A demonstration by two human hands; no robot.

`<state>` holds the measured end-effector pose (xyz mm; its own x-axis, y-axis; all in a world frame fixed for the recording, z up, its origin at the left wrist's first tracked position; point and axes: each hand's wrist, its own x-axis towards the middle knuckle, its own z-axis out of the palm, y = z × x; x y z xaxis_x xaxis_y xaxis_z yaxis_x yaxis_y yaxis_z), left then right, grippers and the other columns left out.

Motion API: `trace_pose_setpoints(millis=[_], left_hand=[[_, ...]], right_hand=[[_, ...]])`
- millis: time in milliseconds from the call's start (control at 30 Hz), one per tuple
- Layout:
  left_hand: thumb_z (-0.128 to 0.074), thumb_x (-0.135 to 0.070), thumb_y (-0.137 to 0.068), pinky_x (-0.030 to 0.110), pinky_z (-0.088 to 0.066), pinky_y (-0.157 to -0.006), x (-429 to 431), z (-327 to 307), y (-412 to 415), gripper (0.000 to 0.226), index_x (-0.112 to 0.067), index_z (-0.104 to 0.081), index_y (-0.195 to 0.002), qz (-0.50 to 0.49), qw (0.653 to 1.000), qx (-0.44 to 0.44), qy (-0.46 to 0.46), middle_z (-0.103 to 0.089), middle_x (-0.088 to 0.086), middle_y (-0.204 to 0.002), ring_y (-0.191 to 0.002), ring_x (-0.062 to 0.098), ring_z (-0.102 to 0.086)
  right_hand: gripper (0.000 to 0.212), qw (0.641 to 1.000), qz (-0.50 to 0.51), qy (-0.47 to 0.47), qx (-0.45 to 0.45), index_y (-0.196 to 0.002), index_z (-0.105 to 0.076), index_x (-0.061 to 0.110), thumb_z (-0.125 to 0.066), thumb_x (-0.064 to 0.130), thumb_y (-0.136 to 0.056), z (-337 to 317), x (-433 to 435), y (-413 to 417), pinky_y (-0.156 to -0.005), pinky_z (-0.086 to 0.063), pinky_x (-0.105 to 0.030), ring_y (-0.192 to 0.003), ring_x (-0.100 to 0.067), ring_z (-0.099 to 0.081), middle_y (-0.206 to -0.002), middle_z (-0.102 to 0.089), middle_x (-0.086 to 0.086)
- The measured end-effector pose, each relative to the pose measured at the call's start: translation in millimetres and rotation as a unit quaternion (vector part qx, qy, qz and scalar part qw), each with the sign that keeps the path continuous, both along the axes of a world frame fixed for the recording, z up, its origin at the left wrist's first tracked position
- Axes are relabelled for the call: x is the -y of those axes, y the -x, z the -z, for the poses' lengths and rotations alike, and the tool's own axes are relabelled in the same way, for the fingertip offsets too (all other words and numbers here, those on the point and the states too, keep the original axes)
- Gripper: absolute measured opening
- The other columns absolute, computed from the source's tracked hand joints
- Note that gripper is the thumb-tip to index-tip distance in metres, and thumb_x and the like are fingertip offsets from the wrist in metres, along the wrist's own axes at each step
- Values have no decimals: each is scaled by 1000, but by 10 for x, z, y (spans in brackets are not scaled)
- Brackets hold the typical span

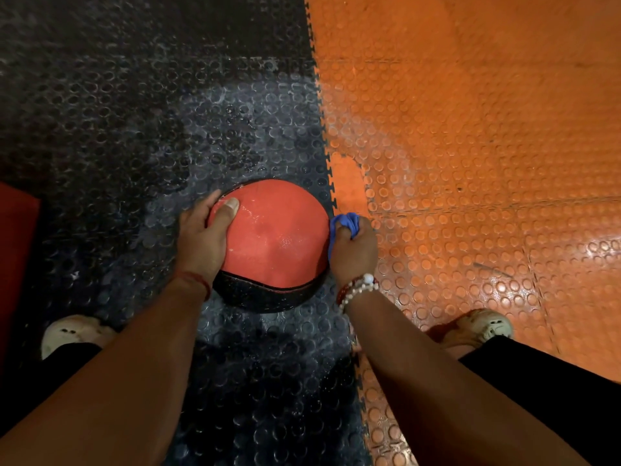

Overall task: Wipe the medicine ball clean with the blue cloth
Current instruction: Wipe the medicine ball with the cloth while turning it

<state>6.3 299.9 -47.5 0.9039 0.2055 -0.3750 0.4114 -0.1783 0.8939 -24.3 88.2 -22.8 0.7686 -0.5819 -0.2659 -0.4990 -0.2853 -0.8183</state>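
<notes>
A red and black medicine ball [275, 240] rests on the black studded floor mat, between my two feet. My left hand [201, 237] grips its left side, thumb lying over the red top. My right hand [353, 253] is closed around a bunched blue cloth [342, 227] and presses it against the ball's right side. Only a small part of the cloth shows above my fist and along the ball's edge.
The floor is black studded matting [168, 129] on the left, joined by a jigsaw seam to orange matting [470, 129] on the right. A red padded object [16, 250] sits at the left edge. My shoes [72, 332] [480, 326] stand either side of the ball.
</notes>
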Motion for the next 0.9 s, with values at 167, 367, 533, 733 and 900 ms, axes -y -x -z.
trace_pose_setpoints(millis=[167, 367, 533, 733, 900], left_hand=[[-60, -78, -67, 45, -44, -104, 18, -8, 11, 66, -47, -56, -125, -12, 1000, -1, -8, -47, -7, -140, -124, 16, -50], [-62, -82, -63, 46, -44, -104, -31, 6, -44, 67, -51, -57, -122, 2, 1000, -7, 2, -49, -7, -139, -123, 16, -52], [-61, -82, -64, 44, -44, -104, -37, -28, -27, 67, -51, -56, -123, 6, 1000, -3, 3, -47, -7, -139, -124, 15, -50], [-60, -66, -77, 38, -42, -104, 23, -45, 25, 57, -43, -56, -129, -7, 1000, 1, -13, -46, -6, -140, -125, 15, -49], [-63, -85, -56, 44, -46, -101, 29, -42, -47, 67, -57, -58, -117, -8, 1000, -25, 13, -50, -8, -136, -120, 15, -54]], right_hand=[[18, 990, -10, -90, -109, -98, -62, 2, -49, 14, -94, 232, 177, -12, -67, -34, -24, -82, -19, -51, -84, -56, -7], [8, 979, 83, -160, -96, -85, -58, 15, -52, 16, -90, 306, 34, 375, -69, -44, -35, -77, -21, -55, -79, -60, -6], [8, 999, 9, -47, 4, -90, -55, 13, -48, 16, -93, -38, 2, 176, -63, -36, -24, -68, -16, -50, -78, -55, -2], [25, 993, -22, -53, -100, -99, -60, -5, -47, 15, -93, 246, 162, -121, -69, -37, -30, -81, -25, -54, -93, -63, -20], [16, 976, 61, -153, -142, -77, -55, 10, -50, 14, -92, 309, 95, 292, -64, -40, -31, -72, -23, -54, -74, -57, -9]])
